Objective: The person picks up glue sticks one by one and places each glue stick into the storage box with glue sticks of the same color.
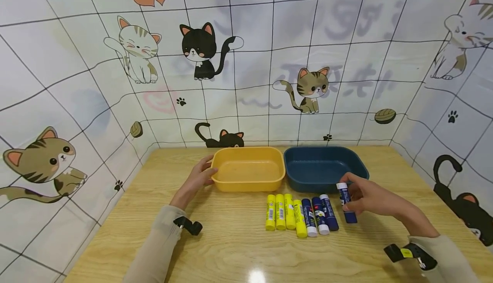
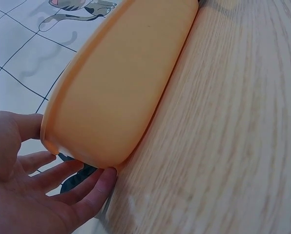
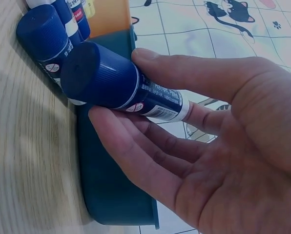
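Observation:
In the head view my right hand (image 1: 375,198) holds a blue glue stick (image 1: 348,204), white end up, just right of the row. The right wrist view shows this glue stick (image 3: 114,83) between thumb and fingers, its blue ridged end toward the camera. Left of it lie three blue glue sticks (image 1: 319,214) and several yellow glue sticks (image 1: 280,212), side by side. My left hand (image 1: 199,175) touches the left end of the yellow basin (image 1: 246,186). Seen from the left wrist, relaxed fingers (image 2: 94,195) rest against that end of the basin (image 2: 121,78).
A dark blue basin (image 1: 325,169) stands right beside the yellow one, behind the glue sticks. Both basins hold nothing visible. They sit on a light wooden table (image 1: 231,248), with a cat-print wall covering (image 1: 254,69) behind and at the sides.

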`<state>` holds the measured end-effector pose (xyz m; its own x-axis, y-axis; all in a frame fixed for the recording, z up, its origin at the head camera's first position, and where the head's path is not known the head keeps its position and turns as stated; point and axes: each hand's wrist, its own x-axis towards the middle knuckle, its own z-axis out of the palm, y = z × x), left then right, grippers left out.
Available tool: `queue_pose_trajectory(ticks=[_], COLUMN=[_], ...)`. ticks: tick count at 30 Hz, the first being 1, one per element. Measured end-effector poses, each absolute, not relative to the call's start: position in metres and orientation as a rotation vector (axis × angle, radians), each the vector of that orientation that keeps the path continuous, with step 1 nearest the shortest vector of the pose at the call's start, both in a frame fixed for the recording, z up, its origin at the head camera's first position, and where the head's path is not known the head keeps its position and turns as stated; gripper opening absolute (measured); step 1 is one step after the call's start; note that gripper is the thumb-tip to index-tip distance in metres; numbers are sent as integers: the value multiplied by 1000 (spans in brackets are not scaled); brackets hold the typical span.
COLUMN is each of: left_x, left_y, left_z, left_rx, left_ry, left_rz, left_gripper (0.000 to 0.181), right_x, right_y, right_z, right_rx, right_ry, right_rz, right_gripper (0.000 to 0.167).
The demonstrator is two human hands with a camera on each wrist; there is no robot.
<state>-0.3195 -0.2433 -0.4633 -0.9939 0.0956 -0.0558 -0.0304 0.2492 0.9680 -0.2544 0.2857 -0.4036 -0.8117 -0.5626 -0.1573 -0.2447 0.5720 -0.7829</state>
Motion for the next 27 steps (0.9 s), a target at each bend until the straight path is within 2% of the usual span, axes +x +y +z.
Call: queue_pose_trajectory(ticks=[10, 27], left_x=[-319, -318], left_y=[-245, -246], left_z=[-465, -466], left_rx=[43, 77], left_ry=[2408, 2411], left_rz=[1850, 1858], left_gripper=[65, 66], right_x=[-261, -277], right_y=[284, 281], right_z=[-399, -365], right_rx=[-649, -656], right_ry=[2494, 2608], right_rz=[-1123, -1031], right_gripper=[69, 70])
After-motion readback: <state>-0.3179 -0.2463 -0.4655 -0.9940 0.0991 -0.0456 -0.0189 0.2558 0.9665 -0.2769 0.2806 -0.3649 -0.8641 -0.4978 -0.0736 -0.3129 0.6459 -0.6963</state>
